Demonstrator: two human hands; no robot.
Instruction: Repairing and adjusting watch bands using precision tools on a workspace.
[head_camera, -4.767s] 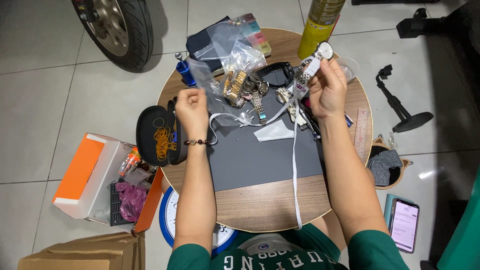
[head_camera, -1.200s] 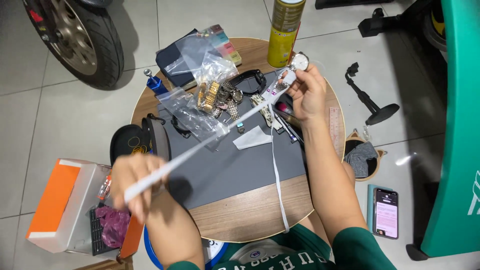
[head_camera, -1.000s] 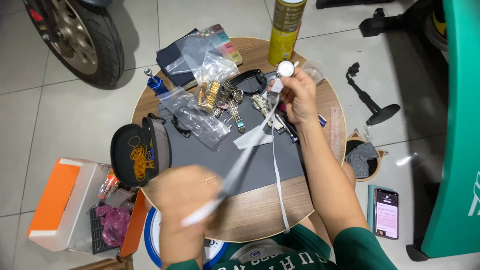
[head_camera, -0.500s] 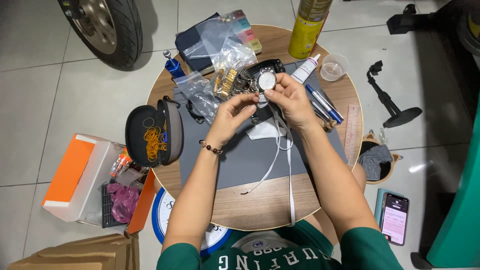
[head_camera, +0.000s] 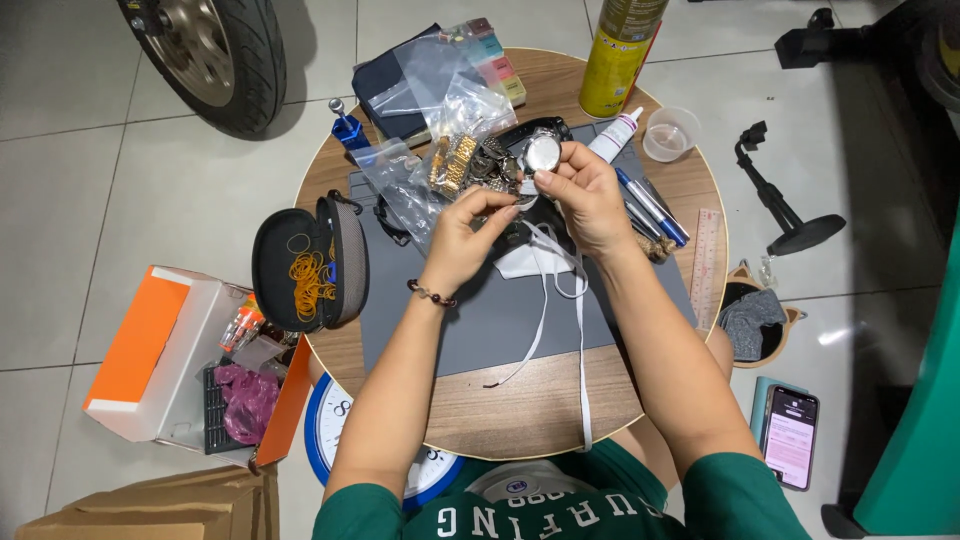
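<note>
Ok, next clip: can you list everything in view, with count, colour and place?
round table: one, wood, centre
work mat: one, grey, on table
watch: one, silver, between both hands
strap: one, white, hanging from hands over mat
spray can: one, yellow, table's far edge
open case: one, black, table's left edge
phone: one, floor right
tyre: one, black, top left
left hand: pinching at watch
right hand: holding watch

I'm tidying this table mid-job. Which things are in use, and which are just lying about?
In use: round watch case, white strip, left hand, right hand.

Lying about: spray can, plastic cup, ruler, open zip case, phone.
</note>
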